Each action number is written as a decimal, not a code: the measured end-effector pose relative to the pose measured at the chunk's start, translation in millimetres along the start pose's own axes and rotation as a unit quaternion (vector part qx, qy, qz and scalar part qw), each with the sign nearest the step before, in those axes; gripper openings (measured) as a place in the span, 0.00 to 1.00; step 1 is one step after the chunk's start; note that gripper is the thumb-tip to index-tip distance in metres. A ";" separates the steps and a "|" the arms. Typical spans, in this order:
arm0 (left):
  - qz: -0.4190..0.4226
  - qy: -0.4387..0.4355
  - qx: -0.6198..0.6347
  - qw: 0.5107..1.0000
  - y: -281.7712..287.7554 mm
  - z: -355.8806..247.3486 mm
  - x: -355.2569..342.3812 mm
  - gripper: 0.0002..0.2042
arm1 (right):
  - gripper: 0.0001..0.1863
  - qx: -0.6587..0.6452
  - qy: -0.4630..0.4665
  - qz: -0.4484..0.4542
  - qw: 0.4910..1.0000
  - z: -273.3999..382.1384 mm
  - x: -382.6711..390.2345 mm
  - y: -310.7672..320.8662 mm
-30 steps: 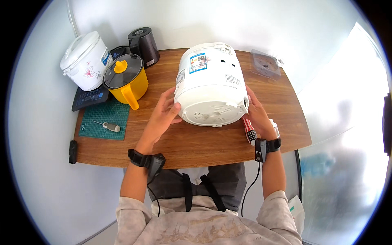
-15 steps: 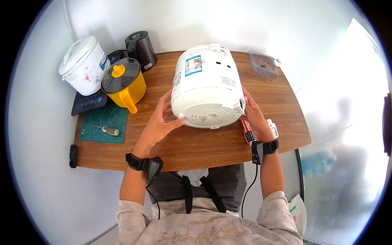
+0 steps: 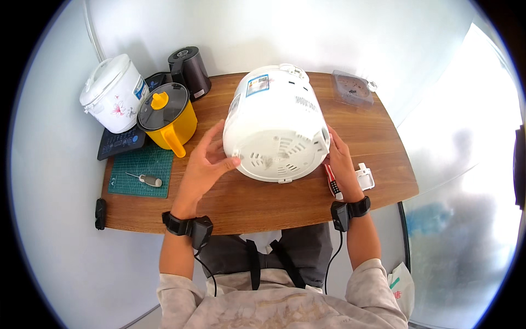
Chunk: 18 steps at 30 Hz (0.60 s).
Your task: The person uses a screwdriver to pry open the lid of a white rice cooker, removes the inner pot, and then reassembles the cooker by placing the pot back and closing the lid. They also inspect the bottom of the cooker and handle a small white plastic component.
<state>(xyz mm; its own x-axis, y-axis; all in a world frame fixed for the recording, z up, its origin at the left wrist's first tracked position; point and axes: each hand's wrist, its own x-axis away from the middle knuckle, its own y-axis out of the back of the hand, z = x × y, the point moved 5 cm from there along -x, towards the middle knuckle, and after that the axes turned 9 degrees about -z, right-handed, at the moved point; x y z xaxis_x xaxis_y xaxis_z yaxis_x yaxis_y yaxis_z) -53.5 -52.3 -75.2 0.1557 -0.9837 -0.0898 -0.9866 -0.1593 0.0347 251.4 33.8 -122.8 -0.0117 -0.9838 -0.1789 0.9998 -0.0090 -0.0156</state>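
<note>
Rice cooker (image 3: 274, 112), white, is tipped over the middle of the table (image 3: 252, 208), slotted base showing. Grip: left hand (image 3: 200, 171) and right hand (image 3: 342, 167) clamp it from opposite sides. Yellow pot (image 3: 183, 123) stands leftward.

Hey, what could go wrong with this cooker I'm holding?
The cooker is tipped over, base towards you, with your left hand and right hand at its sides; its rounded body might roll or slip if one grip loosens. The striped item and white part sit close to your right hand, so they could get knocked if the cooker shifts.
</note>
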 end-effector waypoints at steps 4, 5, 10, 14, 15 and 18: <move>-0.028 -0.049 -0.046 0.997 5.6 -30.9 -11.0 0.43 | 0.25 0.062 -0.005 -0.004 0.998 16.8 -3.2 5.4; -0.028 -0.060 -0.075 0.995 7.5 -37.7 -14.0 0.41 | 0.25 0.083 -0.002 -0.001 0.997 22.2 -4.2 4.0; -0.052 -0.049 -0.178 0.982 10.6 -65.0 -21.2 0.38 | 0.26 0.084 -0.030 -0.019 0.996 38.1 0.4 -2.3; -0.059 -0.027 -0.202 0.977 10.1 -70.5 -28.0 0.37 | 0.27 0.073 -0.035 -0.023 0.996 42.0 -4.0 -6.7; -0.060 -0.030 -0.203 0.977 9.2 -71.6 -28.9 0.37 | 0.27 0.074 -0.036 -0.023 0.996 41.5 -5.2 -6.5; -0.058 -0.044 -0.210 0.975 5.9 -72.4 -33.6 0.38 | 0.28 0.090 -0.015 -0.033 0.995 33.7 -12.6 -1.0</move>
<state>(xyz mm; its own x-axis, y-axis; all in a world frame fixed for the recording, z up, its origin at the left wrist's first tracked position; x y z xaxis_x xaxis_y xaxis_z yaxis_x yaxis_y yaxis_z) -61.0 -26.2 0.1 0.2420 -0.9489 -0.2023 -0.8530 -0.3075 0.4218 251.0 40.2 -87.4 -0.0801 -0.9849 -0.1538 0.9831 -0.1035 0.1509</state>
